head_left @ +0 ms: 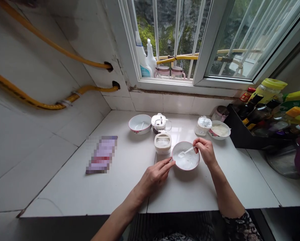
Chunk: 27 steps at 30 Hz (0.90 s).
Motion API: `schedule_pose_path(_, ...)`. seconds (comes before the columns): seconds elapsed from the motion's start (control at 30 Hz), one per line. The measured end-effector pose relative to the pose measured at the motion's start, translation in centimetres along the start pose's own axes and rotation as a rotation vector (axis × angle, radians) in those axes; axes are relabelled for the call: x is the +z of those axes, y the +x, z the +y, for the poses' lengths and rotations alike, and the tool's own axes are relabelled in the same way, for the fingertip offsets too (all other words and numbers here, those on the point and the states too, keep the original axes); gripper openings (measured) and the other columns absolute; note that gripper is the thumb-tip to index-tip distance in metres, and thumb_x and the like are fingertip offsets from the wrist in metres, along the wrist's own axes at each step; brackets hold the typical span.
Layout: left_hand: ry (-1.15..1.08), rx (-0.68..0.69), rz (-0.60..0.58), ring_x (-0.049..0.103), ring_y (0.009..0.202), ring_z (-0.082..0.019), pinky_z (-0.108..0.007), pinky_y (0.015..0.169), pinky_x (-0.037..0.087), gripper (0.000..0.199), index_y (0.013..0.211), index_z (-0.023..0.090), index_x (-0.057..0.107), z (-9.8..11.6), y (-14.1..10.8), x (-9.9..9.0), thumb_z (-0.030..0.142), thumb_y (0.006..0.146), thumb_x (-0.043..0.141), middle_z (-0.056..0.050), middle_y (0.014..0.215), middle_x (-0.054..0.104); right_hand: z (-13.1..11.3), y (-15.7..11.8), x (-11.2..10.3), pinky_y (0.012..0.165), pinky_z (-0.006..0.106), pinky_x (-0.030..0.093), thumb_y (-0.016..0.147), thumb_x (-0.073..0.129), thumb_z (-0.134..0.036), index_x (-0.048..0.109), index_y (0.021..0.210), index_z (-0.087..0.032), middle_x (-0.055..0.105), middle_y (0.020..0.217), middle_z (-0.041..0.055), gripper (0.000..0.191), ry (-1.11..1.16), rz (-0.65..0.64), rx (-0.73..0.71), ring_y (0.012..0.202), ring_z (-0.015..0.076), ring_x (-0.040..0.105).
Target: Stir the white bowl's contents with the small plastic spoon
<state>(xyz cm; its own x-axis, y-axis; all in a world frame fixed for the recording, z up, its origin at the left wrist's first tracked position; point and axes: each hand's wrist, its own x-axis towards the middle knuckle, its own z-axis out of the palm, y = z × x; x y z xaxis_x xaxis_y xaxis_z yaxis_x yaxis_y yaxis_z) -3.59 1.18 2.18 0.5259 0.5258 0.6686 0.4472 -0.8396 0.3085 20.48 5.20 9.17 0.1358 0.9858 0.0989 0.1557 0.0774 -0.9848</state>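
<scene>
A white bowl with a pink rim (186, 164) stands on the counter and holds something white. Over it, my right hand (205, 151) pinches the handle of a small white spoon (182, 154), whose tip is inside the bowl. My left hand (156, 175) touches the bowl's left edge with its fingertips, the fingers stretched out and holding nothing. Just behind the left fingertips is a square seasoning jar (162, 143) with white contents. Another lidded jar (159, 122) with dark contents stands behind that one.
Farther back on the white counter (119, 190) are a bowl with a spoon (140, 124), a lidded jar (203, 126) and a bowl of pale food (219, 130). A purple packet, blurred, (103, 154) lies left. At right are a black bottle bin (250, 137) and a glass vessel (280, 164).
</scene>
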Motion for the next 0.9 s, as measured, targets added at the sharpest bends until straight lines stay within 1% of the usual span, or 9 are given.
schedule_pose_path(0.27, -0.003, -0.003, -0.001, 0.069, 0.112, -0.021, -0.033, 0.089, 0.063, 0.046, 0.137, 0.017, 0.054, -0.1, -0.1, 0.1, 0.003, 0.094, 0.044, -0.014, 0.126, 0.068, 0.0, 0.4, -0.1, 0.053, 0.027, 0.037, 0.06, 0.054, -0.025, 0.061, 0.057, -0.02, 0.052, 0.041, -0.0034, 0.01, 0.144, 0.023, 0.078, 0.045, 0.0117, 0.044)
schedule_pose_path(0.37, 0.003, 0.005, 0.009, 0.07, 0.11, -0.021, -0.033, 0.088, 0.063, 0.045, 0.136, 0.016, 0.055, 0.0, 0.1, 0.1, 0.003, 0.094, 0.044, -0.014, 0.124, 0.068, 0.0, 0.5, 0.4, 0.056, 0.029, 0.042, 0.063, 0.056, -0.027, 0.062, 0.062, -0.02, 0.056, 0.045, -0.0026, 0.009, 0.188, 0.027, 0.072, 0.048, 0.0134, 0.048)
schedule_pose_path(0.43, 0.012, 0.006, 0.014, 0.07, 0.109, -0.021, -0.033, 0.087, 0.064, 0.044, 0.134, 0.015, 0.056, 0.0, 0.2, 0.1, 0.002, 0.094, 0.043, -0.014, 0.123, 0.069, -0.2, 0.5, 1.1, 0.06, 0.03, 0.045, 0.067, 0.058, -0.028, 0.063, 0.068, -0.02, 0.059, 0.05, -0.002, 0.009, 0.191, 0.023, 0.034, 0.052, 0.0148, 0.053)
schedule_pose_path(0.5, 0.014, 0.006, 0.013, 0.07, 0.109, -0.021, -0.033, 0.087, 0.064, 0.042, 0.133, 0.014, 0.057, 0.1, 0.2, 0.0, 0.003, 0.095, 0.043, -0.015, 0.122, 0.069, -0.4, 0.3, 2.0, 0.065, 0.032, 0.048, 0.074, 0.058, -0.03, 0.062, 0.076, -0.021, 0.063, 0.057, -0.0011, 0.01, 0.157, 0.019, -0.044, 0.058, 0.0166, 0.059)
schedule_pose_path(0.6, 0.009, 0.003, 0.004, 0.07, 0.11, -0.021, -0.033, 0.087, 0.064, 0.041, 0.133, 0.014, 0.056, 0.1, 0.2, 0.0, 0.004, 0.096, 0.042, -0.015, 0.123, 0.069, -0.8, -0.2, 3.5, 0.072, 0.035, 0.05, 0.087, 0.053, -0.031, 0.061, 0.087, -0.022, 0.069, 0.069, 0.0015, 0.012, 0.004, 0.023, -0.234, 0.069, 0.0194, 0.065)
schedule_pose_path(0.67, 0.014, 0.0, 0.002, 0.07, 0.111, -0.022, -0.033, 0.087, 0.063, 0.042, 0.134, 0.014, 0.056, 0.1, 0.1, 0.0, 0.004, 0.096, 0.042, -0.015, 0.124, 0.068, -0.9, -0.5, 4.3, 0.082, 0.038, 0.049, 0.093, 0.05, -0.026, 0.061, 0.091, -0.023, 0.071, 0.075, 0.0025, 0.012, -0.191, 0.015, -0.428, 0.075, 0.0201, 0.066)
schedule_pose_path(0.77, 0.02, -0.002, 0.004, 0.07, 0.11, -0.021, -0.033, 0.088, 0.063, 0.042, 0.135, 0.015, 0.056, 0.1, 0.0, 0.1, 0.005, 0.097, 0.042, -0.014, 0.123, 0.069, -1.0, -0.9, 4.7, 0.094, 0.041, 0.042, 0.095, 0.046, -0.015, 0.061, 0.092, -0.024, 0.074, 0.081, 0.002, 0.017, -0.452, -0.036, -0.717, 0.075, 0.0187, 0.065)
schedule_pose_path(0.83, 0.018, -0.004, 0.004, 0.07, 0.11, -0.021, -0.033, 0.088, 0.063, 0.041, 0.134, 0.015, 0.056, 0.1, 0.0, 0.2, 0.005, 0.097, 0.042, -0.014, 0.123, 0.069, -1.0, -1.0, 4.4, 0.097, 0.041, 0.04, 0.095, 0.045, -0.012, 0.061, 0.092, -0.023, 0.075, 0.083, 0.0014, 0.02, -0.512, -0.048, -0.806, 0.074, 0.0176, 0.065)
schedule_pose_path(0.9, 0.012, -0.008, -0.002, 0.07, 0.11, -0.021, -0.034, 0.088, 0.063, 0.042, 0.134, 0.015, 0.056, 0.0, 0.0, 0.2, 0.004, 0.096, 0.043, -0.015, 0.124, 0.068, -1.2, -0.9, 3.5, 0.097, 0.042, 0.041, 0.094, 0.047, -0.013, 0.061, 0.092, -0.023, 0.075, 0.081, 0.0011, 0.018, -0.498, 0.001, -0.802, 0.073, 0.0182, 0.065)
